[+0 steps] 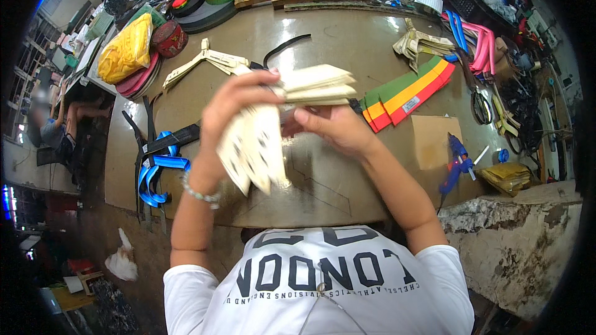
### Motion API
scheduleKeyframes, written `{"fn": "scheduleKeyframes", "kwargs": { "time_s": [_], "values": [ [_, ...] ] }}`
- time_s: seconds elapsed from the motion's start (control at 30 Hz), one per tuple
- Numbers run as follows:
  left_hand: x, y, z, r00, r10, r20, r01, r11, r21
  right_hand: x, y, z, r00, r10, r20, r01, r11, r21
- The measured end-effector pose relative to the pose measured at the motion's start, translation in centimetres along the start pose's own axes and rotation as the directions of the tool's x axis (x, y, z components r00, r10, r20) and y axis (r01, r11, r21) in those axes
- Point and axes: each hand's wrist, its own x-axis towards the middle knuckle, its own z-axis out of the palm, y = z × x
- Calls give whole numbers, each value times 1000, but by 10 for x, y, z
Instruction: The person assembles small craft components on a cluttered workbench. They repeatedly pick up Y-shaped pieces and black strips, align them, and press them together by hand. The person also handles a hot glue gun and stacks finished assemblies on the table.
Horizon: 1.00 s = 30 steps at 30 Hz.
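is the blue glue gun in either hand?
No. The blue glue gun lies on the table to the person's right, while the left hand and right hand hold a stack of cream cut pieces.

White short-sleeved T-shirt [323, 285] with dark block lettering across the chest. Beaded silver bracelet [200, 194] on the left wrist. Bare forearms, no gloves, no watch visible.
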Motion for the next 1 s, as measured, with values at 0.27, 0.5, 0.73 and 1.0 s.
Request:
{"fn": "scheduleKeyframes", "kwargs": {
  "time_s": [0.27,0.5,0.73,1.0],
  "values": [
    [-33,7,32,991,23,130,-35,995,91,-48,-6,19,967,-55,-249,126,952,280],
    [-45,10,68,943,-265,-203,172,906,-386,-39,11,11,779,-211,-591,398,894,206],
    [-59,29,82,710,-515,480,574,30,-818,-37,-1,22,734,-364,-574,136,906,-401],
    [-52,33,81,702,-690,177,669,553,-497,-52,1,23,874,-172,-454,-22,921,-390]
  ]
}}
